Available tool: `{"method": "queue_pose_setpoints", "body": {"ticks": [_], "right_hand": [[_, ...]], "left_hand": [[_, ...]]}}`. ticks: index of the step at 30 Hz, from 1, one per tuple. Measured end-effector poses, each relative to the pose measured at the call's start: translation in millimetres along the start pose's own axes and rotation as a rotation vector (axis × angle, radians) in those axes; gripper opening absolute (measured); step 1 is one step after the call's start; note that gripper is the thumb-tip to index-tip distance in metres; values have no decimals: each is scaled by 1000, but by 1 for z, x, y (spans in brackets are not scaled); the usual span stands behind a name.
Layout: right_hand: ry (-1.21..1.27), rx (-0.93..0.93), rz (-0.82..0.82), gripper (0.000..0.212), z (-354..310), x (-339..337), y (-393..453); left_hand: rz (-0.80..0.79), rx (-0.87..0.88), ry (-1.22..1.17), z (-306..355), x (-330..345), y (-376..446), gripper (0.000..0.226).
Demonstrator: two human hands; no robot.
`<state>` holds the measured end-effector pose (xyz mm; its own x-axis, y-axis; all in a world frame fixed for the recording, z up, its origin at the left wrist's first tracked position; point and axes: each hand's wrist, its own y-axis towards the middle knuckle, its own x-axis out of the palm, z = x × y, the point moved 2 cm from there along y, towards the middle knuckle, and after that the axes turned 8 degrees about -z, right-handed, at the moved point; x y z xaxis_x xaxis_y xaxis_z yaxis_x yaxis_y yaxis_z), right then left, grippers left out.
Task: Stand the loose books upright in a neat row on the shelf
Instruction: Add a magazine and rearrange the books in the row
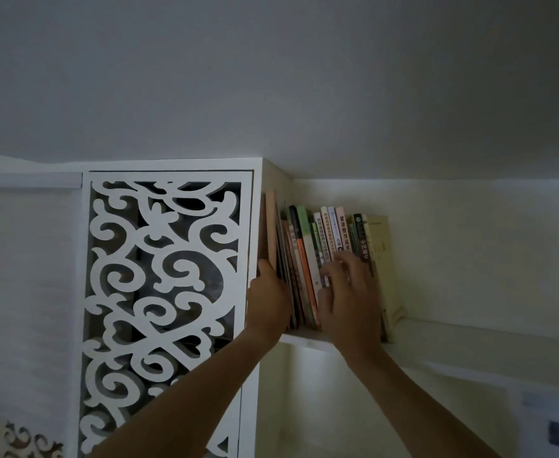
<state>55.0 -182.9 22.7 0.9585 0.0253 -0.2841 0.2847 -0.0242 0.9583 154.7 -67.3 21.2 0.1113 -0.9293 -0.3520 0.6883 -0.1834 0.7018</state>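
A white cabinet (pixel 169 292) with a cut-out scroll panel fills the left of the scene, and a pale shelf (pixel 436 332) runs off to the right from its side wall, high up under the ceiling. On the shelf's left end, packed against the cabinet, stands the row of books (pixel 324 256), spines facing near. Their long axes run up and down, but the thin ones on the left lean, tops tilted left toward the cabinet wall, while the thick cream volume (pixel 382 259) at the right end stands almost straight.

The left hand (pixel 268 299) sits at the row's left edge, fingers curled round the leaning pink-edged books there. The right hand (pixel 350 302) lies flat on the middle spines, fingers spread and straight, touching rather than gripping.

The leaning books lie directly under the left hand, so that hand is the nearer one; righting them probably means tipping their tops rightward against the braced middle.
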Motion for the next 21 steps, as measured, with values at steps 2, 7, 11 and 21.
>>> {"method": "queue_pose_setpoints", "body": {"ticks": [2, 7, 11, 21], "right_hand": [[-57, 129, 77, 31, 17, -8, 4], [9, 364, -44, 56, 52, 1, 1], [22, 389, -105, 69, 63, 11, -6], [86, 395, -95, 71, 63, 13, -8]], "left_hand": [[-49, -59, -23, -6, 4, 13, 17], [-129, -81, -197, -11, 14, 30, 23], [-166, -83, -315, -14, 19, 30, 32], [-1, 182, -392, -16, 41, 7, 31]]}}
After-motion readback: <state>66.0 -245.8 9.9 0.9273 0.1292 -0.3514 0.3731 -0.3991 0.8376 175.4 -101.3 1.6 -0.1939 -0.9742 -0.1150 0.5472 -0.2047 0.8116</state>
